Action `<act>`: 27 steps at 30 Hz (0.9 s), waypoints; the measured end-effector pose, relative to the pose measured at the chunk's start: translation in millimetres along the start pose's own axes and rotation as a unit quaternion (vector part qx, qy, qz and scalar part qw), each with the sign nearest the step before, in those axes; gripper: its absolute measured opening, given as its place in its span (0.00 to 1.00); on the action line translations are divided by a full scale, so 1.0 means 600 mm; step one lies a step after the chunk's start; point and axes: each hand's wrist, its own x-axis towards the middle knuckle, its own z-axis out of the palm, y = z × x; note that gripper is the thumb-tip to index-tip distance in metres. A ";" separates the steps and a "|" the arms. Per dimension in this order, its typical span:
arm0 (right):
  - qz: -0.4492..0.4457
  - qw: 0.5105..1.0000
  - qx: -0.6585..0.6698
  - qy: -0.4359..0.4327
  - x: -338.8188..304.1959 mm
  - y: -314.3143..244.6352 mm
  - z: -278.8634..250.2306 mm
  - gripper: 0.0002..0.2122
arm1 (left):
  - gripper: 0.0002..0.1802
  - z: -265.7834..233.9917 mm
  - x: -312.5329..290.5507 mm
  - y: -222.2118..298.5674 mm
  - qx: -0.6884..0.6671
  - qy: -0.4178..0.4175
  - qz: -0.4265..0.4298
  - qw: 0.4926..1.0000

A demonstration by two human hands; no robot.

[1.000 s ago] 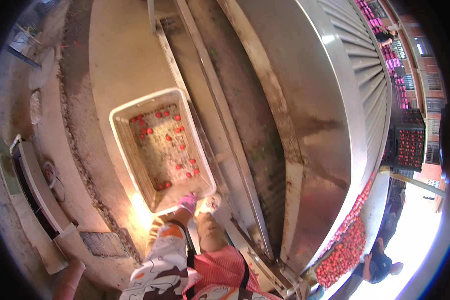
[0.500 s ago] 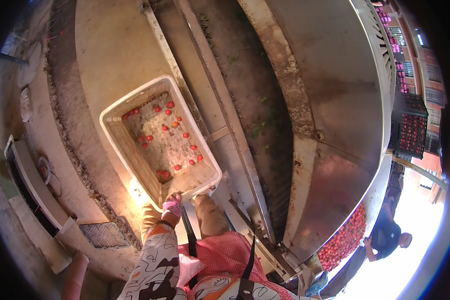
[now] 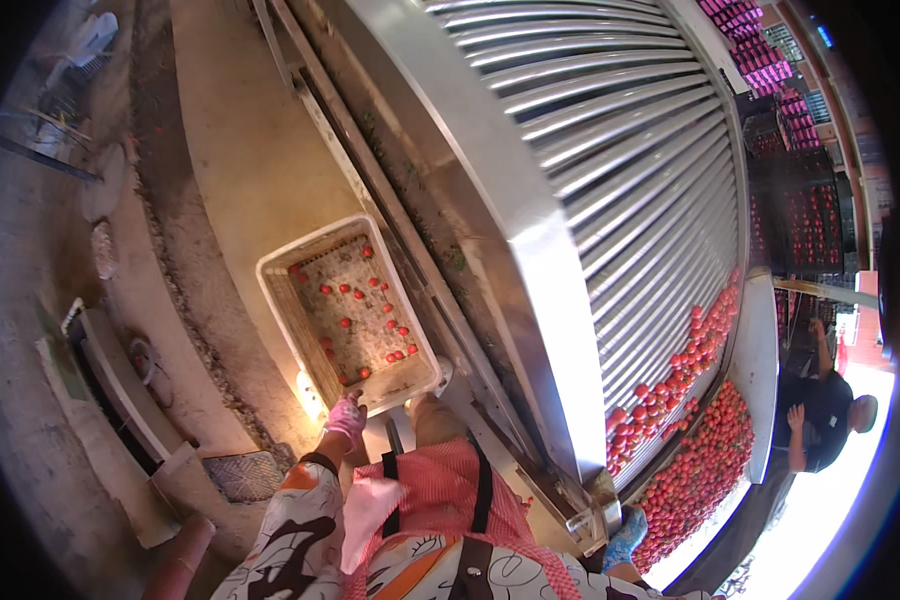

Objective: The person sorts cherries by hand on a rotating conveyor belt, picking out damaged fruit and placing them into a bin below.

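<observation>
– Holding what?
– Gripping the near rim of a rectangular off-white plastic crate with the pink-gloved left hand, low ahead, left of a silver metal roller conveyor; cannot tell whether gripping anything with the blue-gloved right hand, well apart by the conveyor's corner
– Handling?
– Probably stiff, fairly light, with a few round red tomatoes loose inside, easily bruised; best grasped by opposite rims
– Room?
– Tight rightward, near the conveyor's side; more open leftward over tan floor
</observation>
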 end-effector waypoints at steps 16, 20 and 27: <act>-0.541 0.797 -0.266 -0.021 0.013 0.032 0.083 0.06 | 0.22 -0.075 -0.108 -0.087 0.051 0.142 0.015 0.988; -0.494 0.790 -0.346 0.110 0.023 0.185 0.113 0.06 | 0.22 -0.051 -0.064 0.019 0.012 -0.006 -0.069 0.998; -0.425 0.846 -0.313 0.070 -0.005 0.108 0.107 0.06 | 0.29 -0.058 -0.060 0.040 -0.020 0.007 0.021 1.000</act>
